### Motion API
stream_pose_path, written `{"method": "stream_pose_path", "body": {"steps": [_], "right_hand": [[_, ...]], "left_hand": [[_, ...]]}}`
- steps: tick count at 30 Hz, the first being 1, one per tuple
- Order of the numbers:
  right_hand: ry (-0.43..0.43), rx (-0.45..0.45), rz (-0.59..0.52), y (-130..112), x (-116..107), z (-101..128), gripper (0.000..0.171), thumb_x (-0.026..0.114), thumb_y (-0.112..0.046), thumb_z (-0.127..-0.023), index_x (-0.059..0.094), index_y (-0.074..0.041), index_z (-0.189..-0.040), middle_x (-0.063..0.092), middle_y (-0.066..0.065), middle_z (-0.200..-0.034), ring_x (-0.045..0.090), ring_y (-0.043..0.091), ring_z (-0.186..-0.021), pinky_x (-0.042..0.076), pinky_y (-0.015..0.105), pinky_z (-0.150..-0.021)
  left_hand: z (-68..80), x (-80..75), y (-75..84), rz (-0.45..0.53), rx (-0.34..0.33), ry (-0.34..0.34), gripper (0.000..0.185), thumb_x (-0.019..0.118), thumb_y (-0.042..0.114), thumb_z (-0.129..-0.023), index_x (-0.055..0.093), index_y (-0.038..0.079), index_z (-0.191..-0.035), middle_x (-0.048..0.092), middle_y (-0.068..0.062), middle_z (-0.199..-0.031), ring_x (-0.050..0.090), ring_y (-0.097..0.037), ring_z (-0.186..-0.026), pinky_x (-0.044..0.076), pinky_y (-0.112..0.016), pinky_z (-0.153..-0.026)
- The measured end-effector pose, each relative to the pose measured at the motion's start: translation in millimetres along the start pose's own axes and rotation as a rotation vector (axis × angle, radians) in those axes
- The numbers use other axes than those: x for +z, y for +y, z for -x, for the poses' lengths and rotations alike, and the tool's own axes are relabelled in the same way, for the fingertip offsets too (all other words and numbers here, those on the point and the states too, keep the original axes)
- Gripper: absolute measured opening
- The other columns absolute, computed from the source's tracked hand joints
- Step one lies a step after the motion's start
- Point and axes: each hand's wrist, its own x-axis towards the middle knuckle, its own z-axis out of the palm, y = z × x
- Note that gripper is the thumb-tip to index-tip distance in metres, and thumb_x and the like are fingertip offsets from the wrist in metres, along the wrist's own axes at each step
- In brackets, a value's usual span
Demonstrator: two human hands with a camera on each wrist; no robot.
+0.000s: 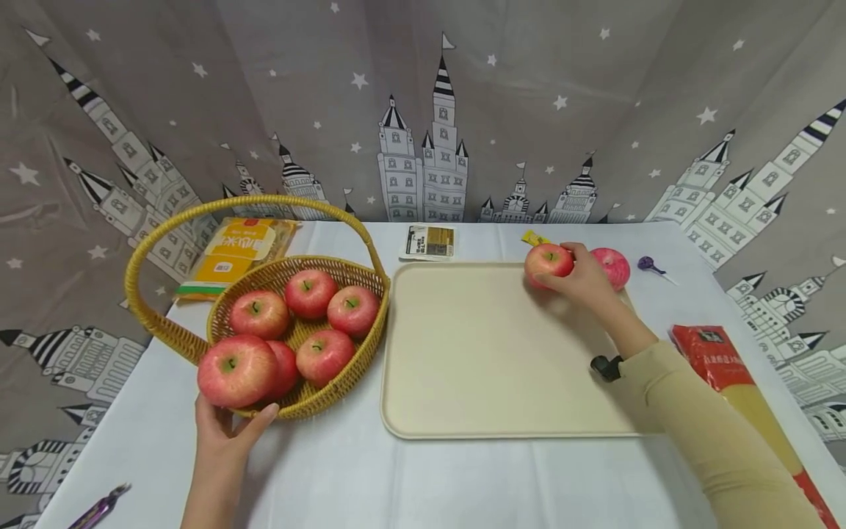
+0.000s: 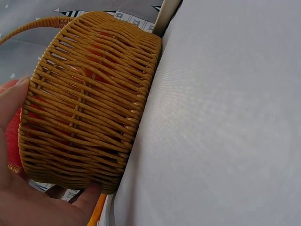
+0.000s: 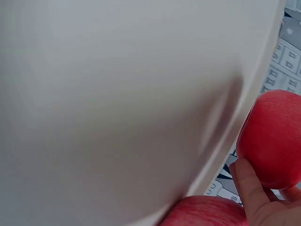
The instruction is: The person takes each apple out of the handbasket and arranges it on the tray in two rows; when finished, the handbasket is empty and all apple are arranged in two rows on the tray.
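Note:
A yellow woven basket (image 1: 340, 389) with a tall handle holds several red apples (image 1: 311, 294) on the left. My left hand (image 1: 223, 433) grips the basket's near left end, thumb at the rim and fingers along the outer wall (image 2: 87, 117). Right above that hand, a large apple (image 1: 236, 371) sits at the rim. My right hand (image 1: 584, 278) holds an apple (image 1: 547, 263) over the far right corner of the beige tray (image 1: 502, 353); fingertips press its side in the right wrist view. Behind that hand, another apple (image 1: 611, 267) lies by the tray's corner.
A yellow food bag (image 1: 234, 253) lies behind the basket, and a small flat pack (image 1: 428, 242) behind the tray. A yellow wrapper (image 1: 534, 237), a purple lollipop (image 1: 651, 265) and a red-and-yellow packet (image 1: 727, 375) are on the right. A purple pen-like item (image 1: 99, 508) lies front left.

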Motion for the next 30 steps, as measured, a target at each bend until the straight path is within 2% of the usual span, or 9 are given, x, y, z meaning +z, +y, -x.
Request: {"method": "stream_pose_path", "body": {"steps": [3, 10, 15, 20, 23, 26, 30], "right_hand": [[-0.013, 0.007, 0.019, 4.4, 3.9, -2.8, 0.089, 0.074, -0.041, -0.083, 0.028, 0.004, -0.144, 0.043, 0.027, -0.137, 0.044, 0.041, -0.123, 0.040, 0.052, -0.104], [-0.013, 0.012, 0.006, 11.7, 11.4, -3.6, 0.087, 0.073, -0.037, -0.084, 0.026, 0.006, -0.144, 0.042, 0.027, -0.137, 0.044, 0.040, -0.123, 0.040, 0.051, -0.105], [-0.015, -0.017, 0.076, 5.2, 8.5, 0.0, 0.095, 0.073, -0.043, -0.083, 0.021, 0.004, -0.148, 0.038, 0.027, -0.142, 0.040, 0.041, -0.127, 0.037, 0.056, -0.105], [0.061, -0.088, 0.131, -16.7, -1.6, 5.2, 0.092, 0.072, -0.042, -0.084, 0.022, -0.001, -0.151, 0.034, 0.025, -0.146, 0.035, 0.041, -0.132, 0.034, 0.060, -0.106], [0.090, -0.150, 0.091, -36.9, -1.2, 11.0, 0.089, 0.073, -0.042, -0.084, 0.027, -0.004, -0.150, 0.035, 0.021, -0.146, 0.036, 0.038, -0.132, 0.034, 0.056, -0.107], [0.068, -0.231, 0.037, -61.0, 10.3, 19.8, 0.086, 0.075, -0.041, -0.082, 0.032, -0.007, -0.149, 0.039, 0.017, -0.145, 0.043, 0.035, -0.128, 0.040, 0.051, -0.104], [-0.006, -0.374, -0.064, -96.2, 39.4, 35.1, 0.080, 0.077, -0.035, -0.082, 0.038, -0.009, -0.146, 0.044, 0.014, -0.141, 0.051, 0.032, -0.121, 0.049, 0.042, -0.097]], "left_hand": [[0.3, -0.1, -0.3, 0.005, 0.006, -0.001, 0.090, 0.071, 0.001, -0.086, 0.015, 0.031, -0.149, 0.017, 0.002, -0.153, 0.016, -0.008, -0.139, 0.033, -0.015, -0.104], [0.0, 0.0, -1.2, 0.000, 0.010, -0.004, 0.091, 0.071, 0.001, -0.086, 0.014, 0.031, -0.150, 0.016, 0.002, -0.153, 0.015, -0.008, -0.139, 0.033, -0.016, -0.105], [0.6, -0.4, 0.5, -0.006, -0.004, 0.001, 0.091, 0.071, 0.002, -0.086, 0.013, 0.031, -0.150, 0.016, 0.002, -0.154, 0.015, -0.008, -0.140, 0.031, -0.017, -0.107], [0.4, 0.2, 2.5, -0.011, -0.010, 0.004, 0.091, 0.071, 0.003, -0.086, 0.013, 0.031, -0.150, 0.015, 0.001, -0.155, 0.016, -0.008, -0.139, 0.032, -0.016, -0.106], [0.6, 0.4, 2.4, -0.018, -0.015, 0.001, 0.092, 0.071, 0.004, -0.086, 0.012, 0.032, -0.151, 0.014, 0.001, -0.156, 0.014, -0.008, -0.140, 0.031, -0.015, -0.107], [0.7, 0.6, 1.7, -0.021, -0.018, -0.003, 0.093, 0.072, 0.005, -0.086, 0.011, 0.033, -0.151, 0.012, 0.003, -0.157, 0.013, -0.008, -0.142, 0.030, -0.016, -0.107], [0.8, 0.7, 0.5, -0.008, -0.003, -0.002, 0.092, 0.071, 0.003, -0.086, 0.012, 0.032, -0.151, 0.014, 0.001, -0.156, 0.014, -0.008, -0.141, 0.031, -0.016, -0.107]]}}
